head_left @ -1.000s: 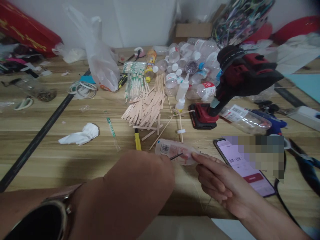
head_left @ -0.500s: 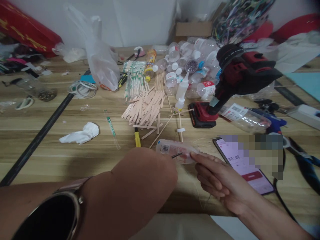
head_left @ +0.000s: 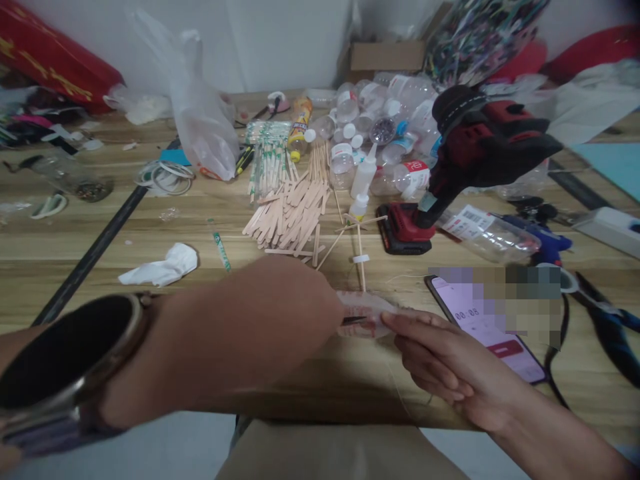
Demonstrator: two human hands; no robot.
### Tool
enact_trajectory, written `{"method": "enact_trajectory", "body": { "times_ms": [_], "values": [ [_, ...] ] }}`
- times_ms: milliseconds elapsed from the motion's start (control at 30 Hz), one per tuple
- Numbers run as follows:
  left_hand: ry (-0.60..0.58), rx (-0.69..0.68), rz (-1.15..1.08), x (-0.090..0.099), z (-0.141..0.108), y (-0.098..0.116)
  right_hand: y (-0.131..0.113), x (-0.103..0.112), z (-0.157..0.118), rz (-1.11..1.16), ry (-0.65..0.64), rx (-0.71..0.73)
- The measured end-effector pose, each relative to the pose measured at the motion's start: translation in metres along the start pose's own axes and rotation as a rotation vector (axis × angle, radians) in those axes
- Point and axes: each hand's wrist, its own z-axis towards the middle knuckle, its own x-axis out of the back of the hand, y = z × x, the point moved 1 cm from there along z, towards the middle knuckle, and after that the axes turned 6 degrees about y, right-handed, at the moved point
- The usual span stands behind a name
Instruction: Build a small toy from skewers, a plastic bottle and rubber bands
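Pinching bottle in right grip, left grip unclear, sticks beyond, phone near

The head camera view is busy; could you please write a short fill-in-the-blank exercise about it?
The right hand pinches a translucent plastic bottle with ____ print.
A round black-faced watch is on the ____ wrist.
The red-and-black power drill stands to the ____ of the flat pale wooden sticks.

Missing words: red; left; right.

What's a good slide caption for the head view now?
The right hand holds a printed plastic bottle; a dark tip shows beside the left hand, with wooden sticks lying beyond.
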Motion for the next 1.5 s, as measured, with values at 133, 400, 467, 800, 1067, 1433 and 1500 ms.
{"method": "enact_trajectory", "body": {
  "times_ms": [133, 400, 467, 800, 1067, 1433, 1500],
  "values": [
    [-0.163, -0.184, 0.119, 0.01, 0.016, -0.011, 0.002, 0.005, -0.001, -0.029, -0.074, -0.053],
    [-0.276, -0.095, -0.199, 0.021, 0.032, -0.018, 0.002, 0.006, -0.002, -0.057, -0.188, -0.129],
    [-0.305, -0.109, -0.253, 0.021, 0.033, -0.021, 0.003, 0.005, -0.002, -0.068, -0.213, -0.144],
    [-0.339, -0.189, -0.23, 0.022, 0.034, -0.021, 0.007, 0.004, -0.004, -0.168, -0.269, -0.151],
    [-0.321, -0.252, -0.145, 0.021, 0.029, -0.01, 0.008, 0.002, -0.003, -0.153, -0.38, -0.17],
    [-0.339, -0.197, -0.099, 0.023, 0.023, -0.017, 0.008, 0.002, -0.003, -0.086, -0.312, -0.222],
    [-0.323, -0.192, -0.047, 0.024, 0.021, -0.016, 0.008, 0.003, -0.001, -0.054, -0.307, -0.234]
  ]
}}
